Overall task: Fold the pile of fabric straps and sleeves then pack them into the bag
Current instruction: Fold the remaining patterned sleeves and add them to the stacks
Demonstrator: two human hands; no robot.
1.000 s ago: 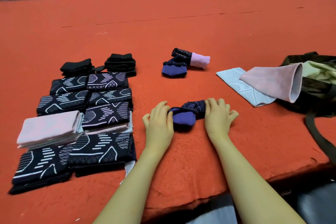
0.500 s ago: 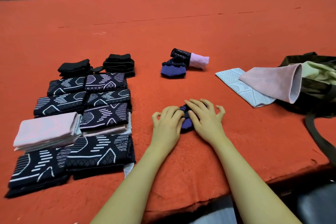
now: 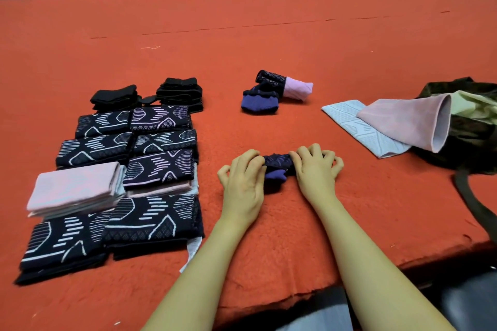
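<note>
Head view: left hand (image 3: 243,183) and right hand (image 3: 316,169) both curled onto a small dark purple sleeve (image 3: 277,168), pinching one end each; sleeve bunched between them on the red carpet (image 3: 269,35). Folded patterned navy sleeves (image 3: 150,223) and a pink folded stack (image 3: 75,188) in rows far left; two more purple pieces (image 3: 259,101) beyond the hands; dark bag (image 3: 468,129) at right, pale pink sleeve (image 3: 403,122) draped over its mouth.

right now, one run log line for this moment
step: folding | left hand + right hand: gripping purple sleeve | folded stacks: left | bag: right, unpacked
</note>
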